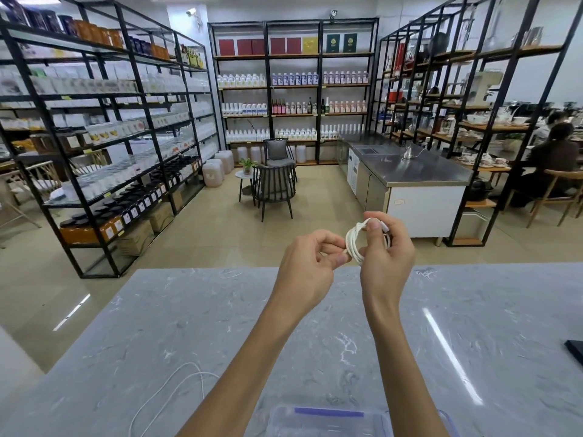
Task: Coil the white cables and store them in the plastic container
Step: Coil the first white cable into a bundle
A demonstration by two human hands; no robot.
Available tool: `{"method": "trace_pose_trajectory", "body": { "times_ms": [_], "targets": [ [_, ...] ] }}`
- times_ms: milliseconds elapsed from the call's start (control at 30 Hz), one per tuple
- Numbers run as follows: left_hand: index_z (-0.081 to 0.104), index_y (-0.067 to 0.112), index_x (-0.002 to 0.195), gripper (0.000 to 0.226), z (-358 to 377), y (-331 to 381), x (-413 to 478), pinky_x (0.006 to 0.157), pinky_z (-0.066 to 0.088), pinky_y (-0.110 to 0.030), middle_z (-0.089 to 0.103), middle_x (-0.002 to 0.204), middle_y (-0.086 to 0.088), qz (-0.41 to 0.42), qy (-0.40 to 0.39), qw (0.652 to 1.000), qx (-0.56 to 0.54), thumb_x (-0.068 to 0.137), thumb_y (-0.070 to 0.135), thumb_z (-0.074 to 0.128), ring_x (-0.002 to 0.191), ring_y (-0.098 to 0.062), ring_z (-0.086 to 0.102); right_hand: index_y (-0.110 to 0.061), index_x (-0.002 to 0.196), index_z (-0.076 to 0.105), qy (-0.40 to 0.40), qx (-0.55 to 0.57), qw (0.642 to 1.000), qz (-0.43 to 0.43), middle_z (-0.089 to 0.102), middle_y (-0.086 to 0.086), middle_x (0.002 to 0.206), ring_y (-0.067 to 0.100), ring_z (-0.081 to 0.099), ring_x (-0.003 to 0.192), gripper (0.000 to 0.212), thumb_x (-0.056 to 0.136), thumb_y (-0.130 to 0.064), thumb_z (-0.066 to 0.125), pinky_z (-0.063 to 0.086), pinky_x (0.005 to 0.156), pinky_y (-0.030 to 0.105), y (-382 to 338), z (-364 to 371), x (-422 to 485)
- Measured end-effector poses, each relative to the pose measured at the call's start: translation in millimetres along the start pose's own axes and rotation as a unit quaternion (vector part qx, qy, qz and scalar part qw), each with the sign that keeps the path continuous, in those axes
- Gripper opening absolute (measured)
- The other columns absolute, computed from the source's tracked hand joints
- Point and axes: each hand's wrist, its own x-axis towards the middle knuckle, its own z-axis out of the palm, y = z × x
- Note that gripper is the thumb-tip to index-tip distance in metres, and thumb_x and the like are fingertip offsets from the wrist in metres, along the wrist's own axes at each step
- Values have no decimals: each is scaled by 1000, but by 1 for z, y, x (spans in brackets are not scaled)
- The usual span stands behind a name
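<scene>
Both hands are raised above the desk (195,313), close together. The right hand (386,247) grips a small white coiled cable (355,244), its thumb pressed across the loops and the fingers curled behind them, so the coil stands roughly upright against the palm. The left hand (307,263) sits just beside the coil, on its left, with the fingers curled in and the thumb and forefinger pinching the cable where it meets the coil's lower left edge. The two hands nearly touch at the coil.

Below the coil, at the near edge of the desk, lies the clear plastic container (328,421), cut off by the bottom of the view; a blue strip shows along its upper side. The right forearm crosses in front of part of it. Whether anything lies inside it cannot be made out.

Well to the left of the container, a second white cable (176,380) lies loose on the grey marbled desk, running in a long open bend toward the near edge.

A dark flat object (575,350) shows at the right edge of the desk, far from the container.

Beyond the desk stand black metal shelves (126,121) stocked with bottles and jars.
</scene>
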Motion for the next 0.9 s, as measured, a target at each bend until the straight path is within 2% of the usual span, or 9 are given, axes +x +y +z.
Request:
{"method": "trace_pose_trajectory", "body": {
  "times_ms": [133,333,400,467,500,567,633,733,900],
  "targets": [
    [66,21,84,12,2,1,-4,61,47,-28,67,73,7,4,8,1000,-7,86,10,72,54,-2,56,-22,92,69,35,4,999,-3,63,-14,80,1,55,67,18,95,-15,53,48,63,31,1,4,3],
    [63,22,86,11,-1,-4,-13,62,49,-28,69,78,1,-11,-16,1000,11,89,12,67,62,-8,58,-21,95,66,51,8,998,-27,61,-7,75,10,55,63,16,97,-17,50,49,60,32,5,9,-1],
    [63,22,88,7,-12,-7,-16,66,49,-21,73,79,1,-29,-61,997,-28,95,22,59,67,-6,64,-21,97,67,35,-10,998,-60,63,-6,75,9,57,63,16,97,-18,51,48,61,25,4,9,-6],
    [63,23,93,25,-17,-8,-17,78,51,-26,74,84,4,-31,-76,996,-34,97,43,48,81,-7,68,-21,100,68,28,-25,996,-79,66,-5,83,10,61,69,17,98,-18,51,47,63,17,3,10,-10],
    [62,25,92,32,-16,-8,-16,82,51,-30,73,85,6,-19,-57,998,-19,96,52,45,86,-8,68,-20,102,68,22,-27,996,-79,68,-4,88,10,63,73,18,98,-18,52,47,64,15,2,12,-13],
    [58,26,90,33,-7,-8,-14,78,52,-33,69,86,5,4,2,1000,7,95,56,45,84,-8,66,-19,104,70,0,-32,997,-74,70,-9,92,7,65,79,18,98,-16,53,48,67,15,-1,17,-22],
    [54,26,92,26,2,-8,-11,67,54,-26,67,83,7,10,63,998,3,99,48,42,75,0,63,-19,105,72,-34,-34,997,-63,71,-11,89,6,66,81,19,97,-16,55,50,68,16,-4,19,-31],
    [52,24,92,23,-4,-15,-9,56,42,-17,57,73,13,45,122,989,66,104,34,36,66,1,54,-22,100,75,-155,-9,988,-15,74,-6,80,4,65,70,18,96,-16,58,51,61,18,-9,5,-27],
    [52,23,88,27,-16,-19,-18,53,33,-19,47,65,12,93,11,993,76,105,33,35,57,-4,41,-16,95,78,-348,60,925,138,77,7,87,18,70,78,20,92,-9,60,57,67,26,-15,-38,11]
  ]
}}
